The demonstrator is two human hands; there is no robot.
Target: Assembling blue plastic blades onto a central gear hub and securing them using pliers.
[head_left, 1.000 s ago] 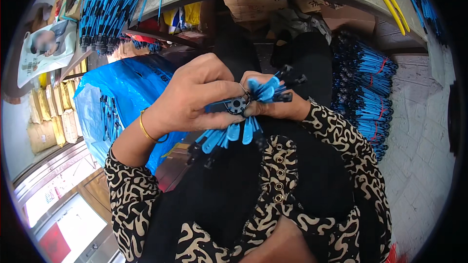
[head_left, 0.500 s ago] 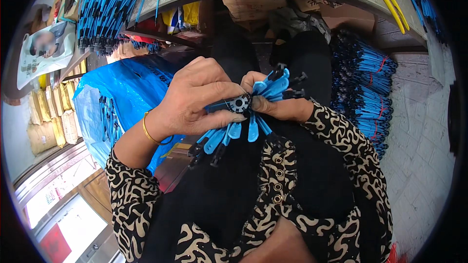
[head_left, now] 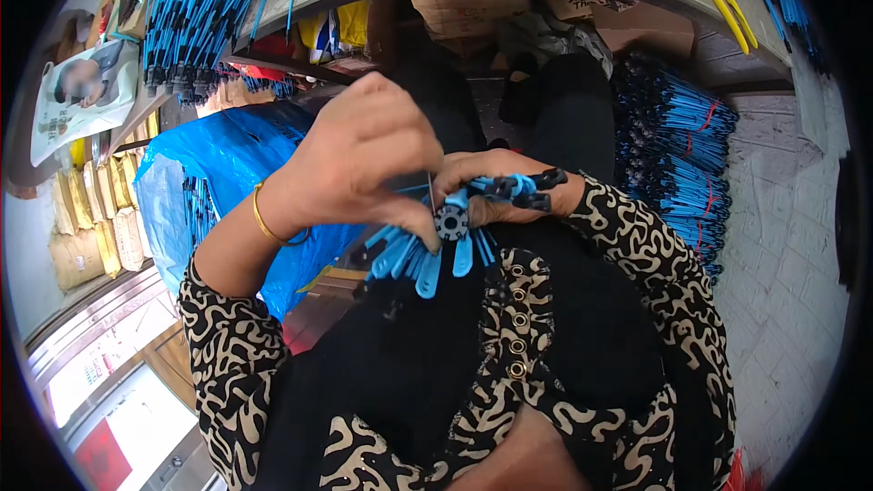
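My left hand (head_left: 364,164) and my right hand (head_left: 496,191) meet over my lap, both closed on a bundle of blue flat plastic strips (head_left: 418,259). The strips fan out downward from a small black round hub (head_left: 451,221). The fingertips of my left hand pinch at that hub. My right hand grips the upper end, where more blue strips with black tips (head_left: 536,189) stick out to the right. A gold bangle (head_left: 271,223) sits on my left wrist. Both sleeves are black with a cream pattern.
A blue plastic bag (head_left: 218,173) with more strips lies at my left. Bundles of blue strips with black ends are stacked at the right (head_left: 677,155) and hang from a shelf at the upper left (head_left: 205,18). Cardboard boxes (head_left: 509,5) stand under the bench ahead.
The left hand has shifted right and lower over the hub, covering more of the bundle. The fan of strips has tilted and now hangs further down.
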